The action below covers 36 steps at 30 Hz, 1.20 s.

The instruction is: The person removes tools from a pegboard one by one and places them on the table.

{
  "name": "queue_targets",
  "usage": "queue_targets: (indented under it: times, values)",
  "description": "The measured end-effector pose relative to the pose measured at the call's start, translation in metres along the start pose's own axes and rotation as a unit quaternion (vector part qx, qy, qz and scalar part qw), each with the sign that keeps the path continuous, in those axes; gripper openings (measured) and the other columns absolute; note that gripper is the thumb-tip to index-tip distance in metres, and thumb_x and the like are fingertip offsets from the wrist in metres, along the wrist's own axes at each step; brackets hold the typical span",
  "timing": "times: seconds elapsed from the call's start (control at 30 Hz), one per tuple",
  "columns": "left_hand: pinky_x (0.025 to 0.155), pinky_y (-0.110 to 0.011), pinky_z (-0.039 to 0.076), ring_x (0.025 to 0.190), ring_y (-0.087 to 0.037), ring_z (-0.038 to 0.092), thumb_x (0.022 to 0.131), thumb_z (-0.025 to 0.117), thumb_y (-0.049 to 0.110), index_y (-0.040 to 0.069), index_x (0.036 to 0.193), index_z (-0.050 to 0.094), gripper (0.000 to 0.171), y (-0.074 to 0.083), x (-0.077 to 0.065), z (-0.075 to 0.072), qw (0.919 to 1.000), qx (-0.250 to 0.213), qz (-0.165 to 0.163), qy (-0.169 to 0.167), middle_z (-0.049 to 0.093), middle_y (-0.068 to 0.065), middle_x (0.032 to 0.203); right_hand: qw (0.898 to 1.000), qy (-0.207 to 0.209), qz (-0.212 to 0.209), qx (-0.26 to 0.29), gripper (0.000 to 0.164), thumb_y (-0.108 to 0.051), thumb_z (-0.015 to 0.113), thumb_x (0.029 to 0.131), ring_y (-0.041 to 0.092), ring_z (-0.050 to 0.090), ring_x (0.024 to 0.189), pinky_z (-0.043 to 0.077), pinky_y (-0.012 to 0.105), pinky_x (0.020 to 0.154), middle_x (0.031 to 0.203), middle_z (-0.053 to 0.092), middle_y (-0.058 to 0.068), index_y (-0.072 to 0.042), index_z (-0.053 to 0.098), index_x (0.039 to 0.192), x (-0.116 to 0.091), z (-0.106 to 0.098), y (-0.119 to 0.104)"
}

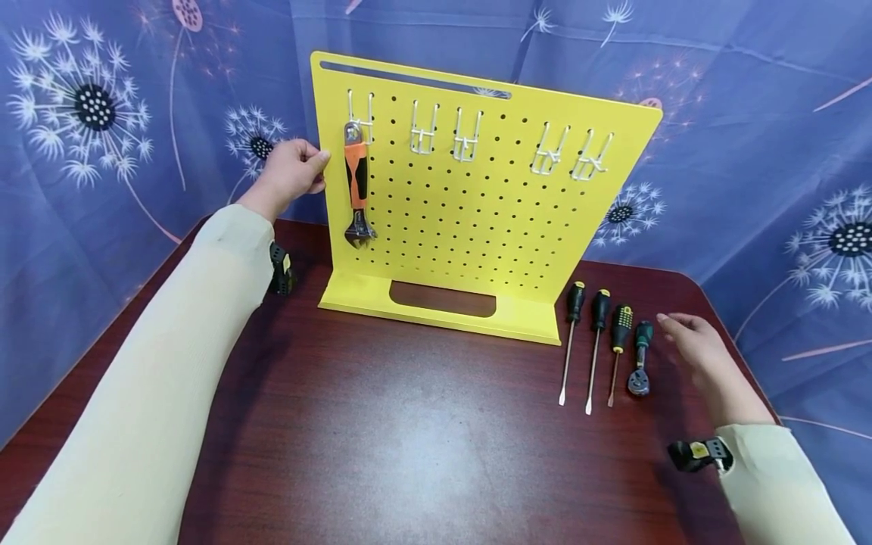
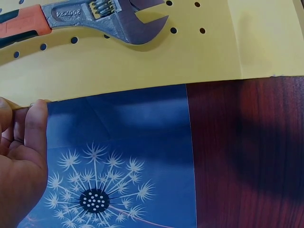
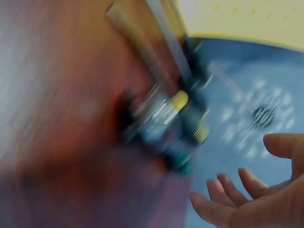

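At the left edge of a yellow pegboard [image 1: 422,227], my left hand [image 1: 289,172] pinches the board's side between thumb and fingers. Just beside it an adjustable wrench [image 1: 357,185] with an orange and black handle hangs from a white hook, jaw end down. My right hand [image 1: 702,359] is over the table's right side, fingers loosely bent and holding nothing. Nearest to it lies a ratchet wrench [image 1: 640,359] with a green handle. To the left of that lie a short screwdriver [image 1: 620,333] and two longer screwdrivers [image 1: 598,325], handles pointing away. The right wrist view is blurred.
Several white double hooks [image 1: 466,140] are fixed along the pegboard's upper part. The board stands on its own base [image 1: 524,322] at the back of the dark red wooden table [image 1: 381,409]. Behind hangs a blue curtain [image 1: 225,60] with dandelion prints.
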<state>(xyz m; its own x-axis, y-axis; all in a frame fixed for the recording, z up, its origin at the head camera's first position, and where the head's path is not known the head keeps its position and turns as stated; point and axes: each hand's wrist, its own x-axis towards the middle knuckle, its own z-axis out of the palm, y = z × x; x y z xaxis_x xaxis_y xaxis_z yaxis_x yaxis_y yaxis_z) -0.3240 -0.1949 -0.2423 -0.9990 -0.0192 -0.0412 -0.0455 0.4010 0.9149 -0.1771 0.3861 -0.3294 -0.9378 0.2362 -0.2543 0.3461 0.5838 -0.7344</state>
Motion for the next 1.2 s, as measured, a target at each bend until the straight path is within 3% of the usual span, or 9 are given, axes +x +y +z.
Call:
queue_targets:
  times: [0.1, 0.17, 0.23, 0.37, 0.47, 0.53, 0.8, 0.93, 1.2]
  values:
    - [0.068, -0.008, 0.053, 0.08, -0.006, 0.05, 0.109, 0.046, 0.029, 0.01, 0.101, 0.052, 0.022, 0.001, 0.0, 0.0, 1.0, -0.002, -0.001, 0.001, 0.045, 0.002, 0.101, 1.0, 0.01, -0.029, 0.004, 0.073, -0.042, 0.034, 0.109, 0.026, 0.053, 0.121, 0.049, 0.045, 0.106, 0.14, 0.045, 0.03, 0.012, 0.017, 0.156, -0.007, 0.01, -0.022]
    - [0.068, -0.008, 0.053, 0.079, -0.006, 0.05, 0.109, 0.046, 0.029, 0.009, 0.101, 0.052, 0.022, 0.002, -0.001, 0.0, 1.0, -0.002, 0.001, 0.001, 0.045, 0.002, 0.101, 0.998, -0.006, -0.044, 0.035, 0.073, -0.044, 0.036, 0.109, 0.037, 0.039, 0.138, 0.038, 0.06, 0.118, 0.152, 0.035, 0.027, 0.008, 0.018, 0.157, -0.011, 0.016, -0.036]
    - [0.067, -0.008, 0.052, 0.078, -0.006, 0.05, 0.109, 0.046, 0.029, 0.009, 0.101, 0.053, 0.022, 0.002, -0.001, 0.0, 1.0, -0.002, 0.004, 0.0, 0.045, 0.002, 0.1, 0.996, -0.025, -0.054, 0.066, 0.071, -0.045, 0.04, 0.109, 0.032, 0.037, 0.143, 0.035, 0.06, 0.122, 0.148, 0.043, 0.013, 0.002, 0.02, 0.158, -0.013, 0.023, -0.049]
    - [0.066, -0.008, 0.052, 0.076, -0.005, 0.051, 0.109, 0.046, 0.028, 0.008, 0.101, 0.053, 0.022, 0.002, -0.001, 0.0, 1.0, -0.004, 0.009, -0.001, 0.046, 0.001, 0.099, 0.988, -0.05, -0.084, 0.122, 0.06, -0.043, 0.049, 0.107, 0.005, 0.046, 0.121, 0.051, 0.028, 0.106, 0.118, 0.044, -0.022, -0.01, 0.03, 0.152, -0.015, 0.04, -0.071]
    - [0.066, -0.007, 0.052, 0.076, -0.005, 0.05, 0.109, 0.046, 0.028, 0.008, 0.101, 0.052, 0.022, 0.001, -0.001, 0.0, 1.0, -0.005, 0.008, -0.001, 0.045, 0.001, 0.1, 0.978, -0.063, -0.106, 0.168, 0.055, -0.038, 0.052, 0.107, -0.002, 0.047, 0.115, 0.052, 0.012, 0.086, 0.12, 0.046, -0.019, -0.009, 0.033, 0.15, -0.015, 0.059, -0.087]
    - [0.066, -0.007, 0.052, 0.077, -0.005, 0.05, 0.109, 0.046, 0.028, 0.008, 0.101, 0.052, 0.022, 0.001, -0.001, 0.0, 1.0, -0.003, 0.008, 0.0, 0.045, 0.001, 0.1, 0.971, -0.069, -0.116, 0.196, 0.056, -0.034, 0.053, 0.107, -0.001, 0.048, 0.115, 0.052, 0.011, 0.085, 0.124, 0.047, -0.016, -0.006, 0.032, 0.151, -0.015, 0.073, -0.099]
    - [0.066, -0.007, 0.052, 0.077, -0.005, 0.05, 0.109, 0.047, 0.028, 0.009, 0.1, 0.053, 0.022, 0.0, -0.001, 0.001, 1.0, 0.001, 0.007, 0.003, 0.045, 0.001, 0.097, 0.954, -0.131, -0.158, 0.218, 0.061, -0.022, 0.049, 0.108, 0.021, 0.042, 0.144, 0.041, 0.039, 0.121, 0.162, 0.036, 0.016, -0.003, 0.025, 0.16, -0.013, 0.124, -0.149]
    - [0.066, -0.007, 0.052, 0.078, -0.006, 0.05, 0.109, 0.046, 0.028, 0.009, 0.101, 0.053, 0.022, -0.001, 0.0, 0.001, 0.9999, 0.005, 0.011, 0.002, 0.045, 0.002, 0.098, 0.94, -0.165, -0.206, 0.215, 0.062, -0.017, 0.052, 0.105, 0.032, 0.038, 0.15, 0.033, 0.051, 0.128, 0.164, 0.034, 0.017, -0.005, 0.027, 0.16, -0.006, 0.148, -0.172]
    - [0.066, -0.008, 0.052, 0.077, -0.005, 0.05, 0.109, 0.046, 0.028, 0.008, 0.1, 0.052, 0.022, -0.002, 0.0, -0.001, 0.9999, -0.001, 0.011, -0.004, 0.044, 0.002, 0.1, 0.913, -0.217, -0.262, 0.228, 0.063, -0.014, 0.056, 0.102, 0.032, 0.039, 0.15, 0.036, 0.053, 0.125, 0.164, 0.037, 0.013, -0.007, 0.029, 0.16, 0.0, 0.186, -0.214]
